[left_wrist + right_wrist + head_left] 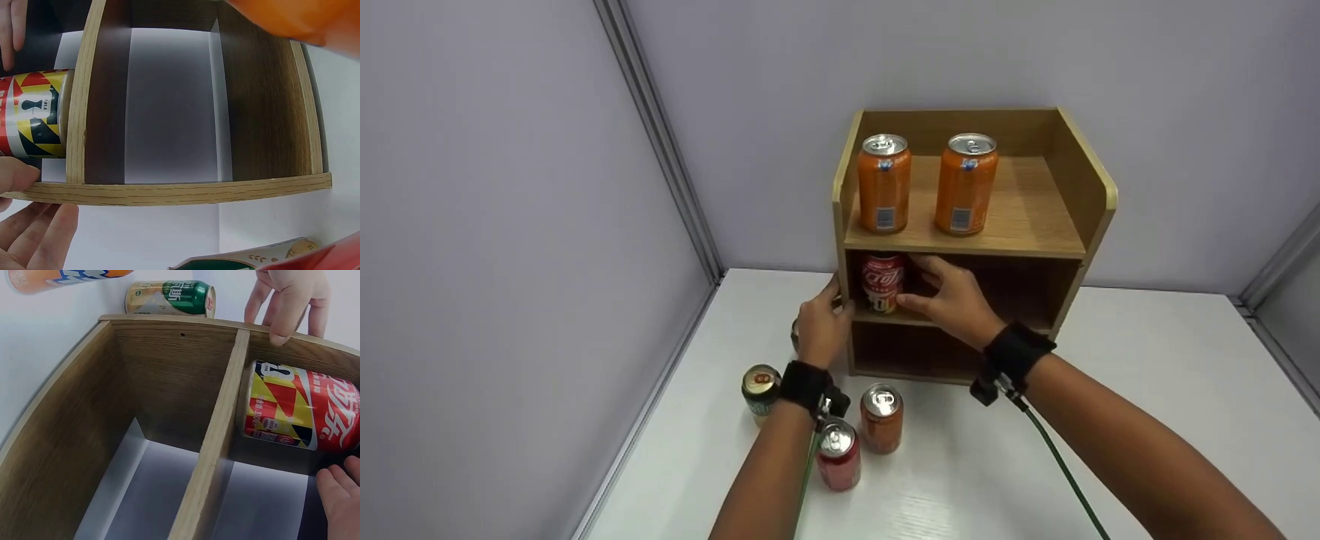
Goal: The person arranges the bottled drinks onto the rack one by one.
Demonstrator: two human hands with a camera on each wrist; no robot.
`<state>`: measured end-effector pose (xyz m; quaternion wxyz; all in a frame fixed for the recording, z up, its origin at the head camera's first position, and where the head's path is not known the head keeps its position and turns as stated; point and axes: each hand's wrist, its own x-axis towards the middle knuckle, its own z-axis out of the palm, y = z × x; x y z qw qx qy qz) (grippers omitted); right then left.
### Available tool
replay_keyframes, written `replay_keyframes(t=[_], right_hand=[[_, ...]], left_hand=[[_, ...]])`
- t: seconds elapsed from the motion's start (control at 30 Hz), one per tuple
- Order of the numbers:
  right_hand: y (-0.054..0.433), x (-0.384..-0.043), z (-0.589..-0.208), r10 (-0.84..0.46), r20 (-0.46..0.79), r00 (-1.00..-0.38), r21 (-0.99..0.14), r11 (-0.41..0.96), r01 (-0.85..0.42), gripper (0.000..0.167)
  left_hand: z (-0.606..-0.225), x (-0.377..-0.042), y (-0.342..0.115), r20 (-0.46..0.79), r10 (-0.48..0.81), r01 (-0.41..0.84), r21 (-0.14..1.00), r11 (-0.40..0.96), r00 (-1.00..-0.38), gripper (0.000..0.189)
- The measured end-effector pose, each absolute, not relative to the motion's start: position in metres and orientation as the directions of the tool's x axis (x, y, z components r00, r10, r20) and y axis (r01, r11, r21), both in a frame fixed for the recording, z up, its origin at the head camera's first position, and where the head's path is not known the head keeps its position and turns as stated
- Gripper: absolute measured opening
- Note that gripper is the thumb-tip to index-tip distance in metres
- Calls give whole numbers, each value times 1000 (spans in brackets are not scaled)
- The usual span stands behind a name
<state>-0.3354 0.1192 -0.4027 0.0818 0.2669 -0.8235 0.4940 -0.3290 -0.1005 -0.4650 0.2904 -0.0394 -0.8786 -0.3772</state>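
Wood at left hand (823,326): thumb and fingers pinch the side wall (841,244) of a brown wooden shelf unit (1024,202).
Right hand (956,300): loose fingers beside a red cylindrical metal can (883,283); contact unclear.
Can between hands: upright, middle compartment; probably stiff, slippery; hold its sides.
Above hands: two orange metal cans (884,191), in head view only.

"FIFA" and Chinese script printed on red can (39,130) between left hand (823,326) and right hand (956,300); Chinese on green can (171,298) by left; barcodes (886,218) on orange cans (883,181) above.
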Motion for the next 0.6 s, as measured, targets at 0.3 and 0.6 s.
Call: replay_keyframes(t=[0.3,0.6], right_hand=[[118,-330,-408,-361,391,-847,-787,347,-511,67],[125,-303,-420,-413,432,-802,-746,336,-575,62]], left_hand=[[-468,-328,-99,520,-154,277,655,703,-840,43],[-467,-330,-100,549,-152,295,638,712,-822,41]])
